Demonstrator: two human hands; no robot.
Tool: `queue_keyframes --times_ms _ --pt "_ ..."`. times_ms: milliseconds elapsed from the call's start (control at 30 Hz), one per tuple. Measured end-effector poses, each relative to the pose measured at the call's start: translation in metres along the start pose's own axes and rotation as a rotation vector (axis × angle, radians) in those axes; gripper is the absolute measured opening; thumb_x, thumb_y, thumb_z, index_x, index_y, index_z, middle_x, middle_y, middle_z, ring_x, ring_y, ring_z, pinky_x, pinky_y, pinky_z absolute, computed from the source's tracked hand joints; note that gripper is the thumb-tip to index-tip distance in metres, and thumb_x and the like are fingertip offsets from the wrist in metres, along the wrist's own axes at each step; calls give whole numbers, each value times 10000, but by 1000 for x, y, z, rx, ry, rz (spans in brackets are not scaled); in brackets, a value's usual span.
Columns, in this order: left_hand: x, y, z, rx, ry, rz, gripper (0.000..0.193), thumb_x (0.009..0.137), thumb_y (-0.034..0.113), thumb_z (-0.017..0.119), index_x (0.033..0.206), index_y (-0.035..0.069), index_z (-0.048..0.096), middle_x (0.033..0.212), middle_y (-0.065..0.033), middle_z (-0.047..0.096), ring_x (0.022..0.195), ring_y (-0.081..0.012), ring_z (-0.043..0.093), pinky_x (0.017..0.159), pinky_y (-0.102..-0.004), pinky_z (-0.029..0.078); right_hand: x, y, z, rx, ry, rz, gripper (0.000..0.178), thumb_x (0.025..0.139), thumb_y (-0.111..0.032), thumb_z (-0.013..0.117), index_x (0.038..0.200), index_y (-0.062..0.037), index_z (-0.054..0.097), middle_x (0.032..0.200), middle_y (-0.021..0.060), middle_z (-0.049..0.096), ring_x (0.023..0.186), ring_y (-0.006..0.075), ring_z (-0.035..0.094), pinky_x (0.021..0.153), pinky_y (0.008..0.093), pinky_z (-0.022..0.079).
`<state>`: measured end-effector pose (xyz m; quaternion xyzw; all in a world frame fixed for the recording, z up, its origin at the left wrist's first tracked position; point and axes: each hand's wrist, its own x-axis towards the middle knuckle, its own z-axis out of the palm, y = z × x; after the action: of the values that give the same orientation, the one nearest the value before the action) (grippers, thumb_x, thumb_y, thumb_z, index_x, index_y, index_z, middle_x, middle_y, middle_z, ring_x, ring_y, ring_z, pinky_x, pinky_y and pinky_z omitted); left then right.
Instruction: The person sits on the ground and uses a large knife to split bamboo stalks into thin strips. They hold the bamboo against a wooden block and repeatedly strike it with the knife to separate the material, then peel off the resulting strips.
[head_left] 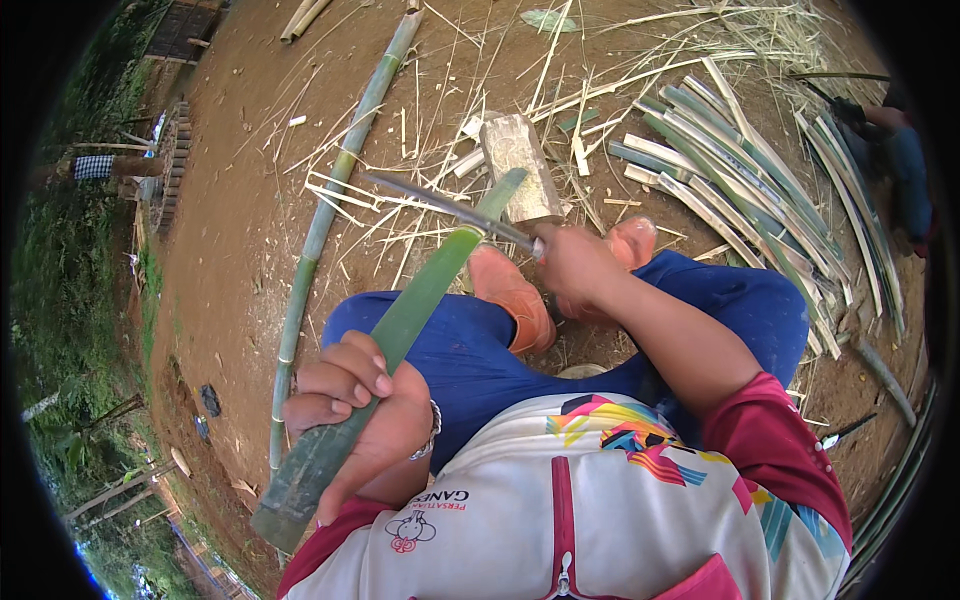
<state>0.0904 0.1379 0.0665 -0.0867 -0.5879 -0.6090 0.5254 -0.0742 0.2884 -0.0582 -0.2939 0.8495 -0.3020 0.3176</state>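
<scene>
Ahead of the left grip, a green bamboo strip (425, 300) stretches to the wooden block (522, 160); whether it rests there cannot be told. The left hand (392, 420) is curled firmly round its near part. The right hand (580, 265) is closed round the handle of a knife (440, 205), the blade crossing the strip's far part. The step looks like trimming; the next move calls for a steady left hold and a stroke clear of those fingers.

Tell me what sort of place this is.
Probably an outdoor bamboo-working yard. The dirt ground is littered with shavings, split bamboo strips lie in a pile, and green plants grow along the left edge.
</scene>
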Motion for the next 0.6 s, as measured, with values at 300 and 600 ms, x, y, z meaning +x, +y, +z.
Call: queue_keyframes --times_ms 300,600 --pt "-4 2 3 -26 -23 27 866 736 944 472 838 85 450 711 -50 424 549 -173 439 585 -343 364 4 9 4 27 10 -34 304 830 -151 609 1117 -65 660 952 219 715 931 409 695 845 504 547" --pt "-6 5 0 23 -1 27 839 754 913 515 842 82 438 716 -51 425 547 -172 442 578 -348 354 -3 7 12 -4 3 -120 326 783 -191 687 1090 -87 662 907 217 706 901 418 684 789 515 534"
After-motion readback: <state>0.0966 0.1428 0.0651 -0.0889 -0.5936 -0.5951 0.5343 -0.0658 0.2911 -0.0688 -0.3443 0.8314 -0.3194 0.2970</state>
